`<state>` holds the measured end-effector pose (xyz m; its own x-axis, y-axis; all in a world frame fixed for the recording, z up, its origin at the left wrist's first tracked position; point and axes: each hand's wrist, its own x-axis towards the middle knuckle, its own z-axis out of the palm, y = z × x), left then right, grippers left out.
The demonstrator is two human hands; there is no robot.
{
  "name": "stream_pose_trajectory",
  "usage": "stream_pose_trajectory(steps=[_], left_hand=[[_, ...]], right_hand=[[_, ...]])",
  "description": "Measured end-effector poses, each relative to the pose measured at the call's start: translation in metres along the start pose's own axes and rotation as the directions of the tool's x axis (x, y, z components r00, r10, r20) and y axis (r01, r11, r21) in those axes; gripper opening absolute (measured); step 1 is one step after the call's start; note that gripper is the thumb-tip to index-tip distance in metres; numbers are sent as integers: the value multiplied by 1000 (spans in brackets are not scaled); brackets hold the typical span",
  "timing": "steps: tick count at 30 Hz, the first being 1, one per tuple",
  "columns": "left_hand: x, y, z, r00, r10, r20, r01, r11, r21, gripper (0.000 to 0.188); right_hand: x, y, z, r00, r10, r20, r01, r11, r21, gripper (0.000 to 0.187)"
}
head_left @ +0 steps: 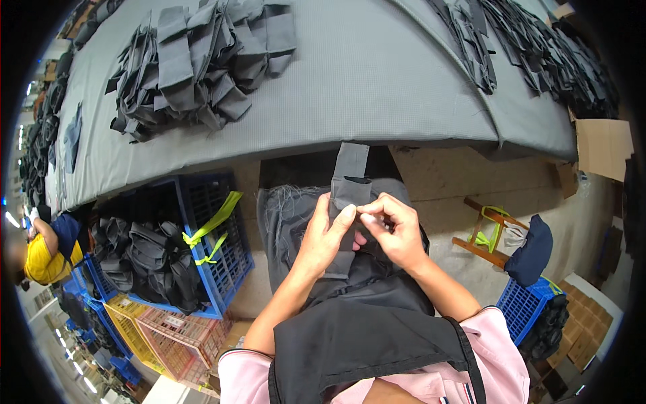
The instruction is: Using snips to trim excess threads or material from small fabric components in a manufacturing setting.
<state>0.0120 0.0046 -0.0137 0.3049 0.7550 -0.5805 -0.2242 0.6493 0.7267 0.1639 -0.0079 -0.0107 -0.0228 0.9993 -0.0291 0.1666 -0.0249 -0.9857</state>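
A dark grey fabric strip (350, 161) with folded, stitched sections hangs over my lap, its far end close to the table edge. My left hand (320, 236) is closed on it, thumb lying on top of the cloth. Beside the strip's right edge, my right hand (398, 232) is in a pinch, thumb and forefinger together; whatever is between the fingertips is too small to make out. Under both hands dark cloth (282, 229) covers my lap, with loose threads (293, 195) scattered on its left part.
A grey-covered table (350, 81) stretches ahead, bearing a heap of fabric strips (195, 60) and more bundles (531, 54) at right. Left stands a blue crate (219, 249) of black bags. A wooden stool (488, 232) and a smaller blue crate (528, 306) stand right. Another person (50, 249) is far left.
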Motion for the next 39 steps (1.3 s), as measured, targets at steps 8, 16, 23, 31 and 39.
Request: stream_pose_trajectory(steps=[8, 16, 23, 31, 39], left_hand=[[-3, 1, -4, 993, 60, 101, -73, 988, 136, 42], [-4, 11, -12, 991, 78, 112, -79, 997, 7, 55], [-4, 12, -8, 989, 108, 97, -92, 984, -155, 57], [-4, 7, -4, 978, 204, 54, -197, 975, -106, 57], [-7, 7, 3, 978, 210, -8, -209, 972, -108, 56]], right_hand=[[40, 3, 3, 983, 156, 100, -162, 986, 51, 12], [14, -20, -16, 985, -164, 63, 171, 976, -136, 24], [3, -29, -18, 990, -139, 5, 126, 884, -449, 25], [7, -35, -11, 968, -249, 42, 226, 777, -588, 26], [7, -29, -6, 962, -274, -16, 212, 777, -592, 26]])
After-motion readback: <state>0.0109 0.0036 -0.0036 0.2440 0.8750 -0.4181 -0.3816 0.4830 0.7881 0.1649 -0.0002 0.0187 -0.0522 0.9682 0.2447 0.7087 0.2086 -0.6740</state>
